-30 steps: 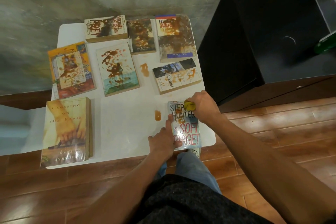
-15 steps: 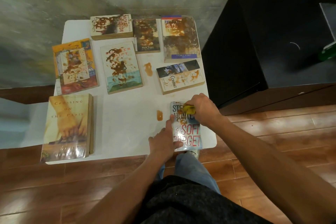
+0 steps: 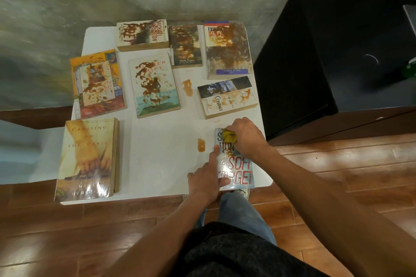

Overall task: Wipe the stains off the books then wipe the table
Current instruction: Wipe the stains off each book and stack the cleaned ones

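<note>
A white table [image 3: 157, 159] carries several paperbacks, most smeared with brown stains. At its near right corner lies the silver "Soft Target" book [image 3: 238, 170]. My right hand [image 3: 246, 136] grips a yellow cloth [image 3: 230, 138] and presses it on the upper part of that cover. My left hand [image 3: 206, 177] rests on the book's left edge with straight fingers, holding it down. A brown smear [image 3: 230, 153] remains mid-cover. Two brown stains sit on the table: one [image 3: 201, 144] just left of this book, one [image 3: 187, 87] in the middle.
The "Contact" book [image 3: 227, 96] lies just beyond my right hand. "Crossing on the Paris" [image 3: 86, 159] lies at the near left. A black cabinet [image 3: 337, 63] stands close to the table's right edge. A grey wall is behind; wooden floor is below.
My right hand with the cloth has shifted slightly left and toward me across the top of the cover. The left hand stays on the book's edge.
</note>
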Demonstrator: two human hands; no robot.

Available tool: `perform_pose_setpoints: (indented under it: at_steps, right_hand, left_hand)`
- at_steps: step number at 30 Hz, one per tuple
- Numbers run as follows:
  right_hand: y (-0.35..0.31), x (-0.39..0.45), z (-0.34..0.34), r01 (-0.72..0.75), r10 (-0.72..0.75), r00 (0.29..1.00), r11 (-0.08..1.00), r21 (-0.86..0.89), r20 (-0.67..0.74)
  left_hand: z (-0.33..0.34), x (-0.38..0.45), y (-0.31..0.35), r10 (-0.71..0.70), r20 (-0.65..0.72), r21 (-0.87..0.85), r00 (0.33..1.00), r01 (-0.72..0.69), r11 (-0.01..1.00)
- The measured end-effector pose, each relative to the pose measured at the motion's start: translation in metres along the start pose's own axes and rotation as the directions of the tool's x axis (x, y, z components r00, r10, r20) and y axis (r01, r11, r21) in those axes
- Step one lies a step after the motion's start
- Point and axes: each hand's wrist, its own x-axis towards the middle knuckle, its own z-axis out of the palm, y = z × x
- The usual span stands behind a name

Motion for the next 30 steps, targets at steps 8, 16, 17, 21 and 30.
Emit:
perform_pose_setpoints:
  at_steps: [8, 16, 17, 21, 30]
  right_hand:
    - [-0.003, -0.004, 0.004, -0.018, 0.021, 0.999, 0.998, 0.066, -0.04]
    - [-0.008, -0.003, 0.004, -0.052, 0.057, 0.997, 0.993, 0.103, -0.045]
    - [-0.007, -0.002, 0.003, -0.04, 0.042, 0.999, 0.994, 0.106, -0.015]
    - [-0.005, 0.002, -0.001, -0.049, 0.056, 0.997, 0.99, 0.132, -0.047]
    - [-0.013, 0.006, 0.0, -0.077, 0.086, 0.995, 0.985, 0.153, -0.05]
  left_hand:
    - [0.003, 0.002, -0.003, 0.002, -0.02, 0.0, 1.0, -0.002, 1.0]
    - [0.007, 0.001, -0.006, 0.006, -0.014, -0.126, 1.0, -0.008, 0.992]
    - [0.008, 0.001, -0.006, 0.004, -0.014, -0.13, 1.0, -0.006, 0.991]
    - [0.008, 0.0, -0.007, 0.009, -0.013, -0.129, 1.0, -0.011, 0.992]
    - [0.005, -0.002, -0.005, 0.023, -0.02, -0.12, 1.0, -0.025, 0.992]
